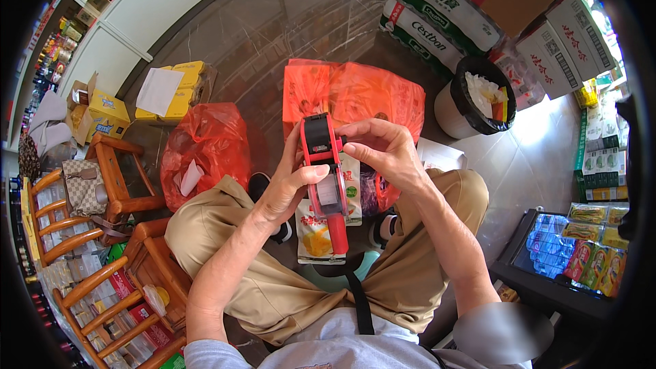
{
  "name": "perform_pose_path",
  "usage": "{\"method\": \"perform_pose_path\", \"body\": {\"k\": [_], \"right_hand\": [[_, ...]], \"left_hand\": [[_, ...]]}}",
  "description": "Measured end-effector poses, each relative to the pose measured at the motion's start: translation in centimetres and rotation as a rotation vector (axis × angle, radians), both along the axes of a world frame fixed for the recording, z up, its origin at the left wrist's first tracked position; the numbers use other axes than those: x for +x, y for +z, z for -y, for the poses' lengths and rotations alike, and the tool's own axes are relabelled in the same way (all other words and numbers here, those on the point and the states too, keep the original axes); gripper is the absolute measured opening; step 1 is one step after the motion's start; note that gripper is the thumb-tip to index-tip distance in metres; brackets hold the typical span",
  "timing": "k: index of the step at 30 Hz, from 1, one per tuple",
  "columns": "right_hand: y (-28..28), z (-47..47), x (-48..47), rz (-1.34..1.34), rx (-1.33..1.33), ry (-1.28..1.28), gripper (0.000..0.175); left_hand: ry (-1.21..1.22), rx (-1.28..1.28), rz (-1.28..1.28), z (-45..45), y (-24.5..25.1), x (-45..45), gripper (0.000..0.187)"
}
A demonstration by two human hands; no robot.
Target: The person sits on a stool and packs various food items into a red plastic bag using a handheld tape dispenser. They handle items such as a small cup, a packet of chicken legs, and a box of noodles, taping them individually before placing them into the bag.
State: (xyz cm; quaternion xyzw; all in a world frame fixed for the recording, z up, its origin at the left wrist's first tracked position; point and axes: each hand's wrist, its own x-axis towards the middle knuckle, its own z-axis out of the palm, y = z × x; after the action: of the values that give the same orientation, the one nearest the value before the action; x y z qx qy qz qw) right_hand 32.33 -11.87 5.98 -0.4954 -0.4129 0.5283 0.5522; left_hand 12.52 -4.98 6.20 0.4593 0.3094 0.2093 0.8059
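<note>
A red and black handheld price labeller (322,179) is in front of my chest, its red handle pointing towards me. My left hand (294,174) is closed around its left side, with the thumb across the body. The fingertips of my right hand (379,151) pinch a small dark and red knob on its right side. Two printed food pouches (313,236) lie beneath the tool, partly hidden by it. Red plastic bags (379,93) with packed goods stand beyond my hands. A purple and red bagged item (376,189) is between my knees.
At left are a red plastic bag (205,138), yellow cartons (189,74) with a white paper, and wooden chairs (115,205). A lined waste bin (451,113) is at right, near wrapped Cestbon water packs (425,36) and white cartons (556,56). A black rack (533,277) holds packaged goods.
</note>
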Motion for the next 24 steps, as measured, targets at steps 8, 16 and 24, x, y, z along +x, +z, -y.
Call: {"method": "perform_pose_path", "body": {"k": [8,16,24], "right_hand": [[-0.2,0.0,0.1,0.071,-0.044,-0.028,0.024],[-1.0,0.0,0.1,0.112,0.085,-0.050,0.022],[-0.7,0.1,-0.3,0.097,0.065,-0.061,0.020]], "left_hand": [[-0.010,0.002,0.006,-0.1,0.0,0.0,0.093],[-0.019,0.005,-0.012,0.0,-0.6,-0.2,0.095],[-0.027,-0.071,0.034,-0.3,-0.6,-0.3,0.103]]}}
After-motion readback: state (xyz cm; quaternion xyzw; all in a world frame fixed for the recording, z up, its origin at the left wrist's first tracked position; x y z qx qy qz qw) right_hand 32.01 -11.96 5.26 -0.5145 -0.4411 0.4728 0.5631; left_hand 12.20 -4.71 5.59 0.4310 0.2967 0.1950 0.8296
